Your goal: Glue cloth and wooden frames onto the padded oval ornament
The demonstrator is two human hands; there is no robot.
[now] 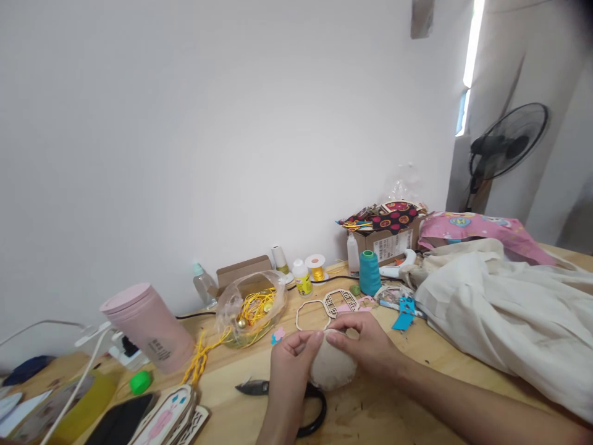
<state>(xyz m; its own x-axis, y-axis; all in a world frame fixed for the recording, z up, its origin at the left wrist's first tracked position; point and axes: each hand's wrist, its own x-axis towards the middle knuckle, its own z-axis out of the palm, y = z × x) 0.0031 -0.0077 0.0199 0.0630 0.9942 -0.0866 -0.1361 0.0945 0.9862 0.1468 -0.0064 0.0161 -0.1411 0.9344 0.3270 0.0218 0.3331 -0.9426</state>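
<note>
My left hand (pixel 293 357) and my right hand (pixel 368 341) pinch the top edge of a rounded off-white fabric piece (pixel 334 366). Their fingertips nearly meet there, and the piece hangs below them over the table. Black-handled scissors (pixel 315 415) lie under my left wrist, which covers their middle, with the blades pointing left. Just beyond the fingers are a thin wooden outline frame (pixel 297 314) and a wooden lattice frame (pixel 340 301). Small pink and blue cut-outs (pixel 278 335) lie to the left of them.
A pink tumbler (pixel 151 330), a plastic bag of yellow cord (pixel 252 309) and a phone (pixel 121 420) are at left. Behind stand a glue bottle (pixel 302 278), a teal thread cone (pixel 369 273) and a filled cardboard box (pixel 393 242). Cream cloth (pixel 500 315) covers the right side.
</note>
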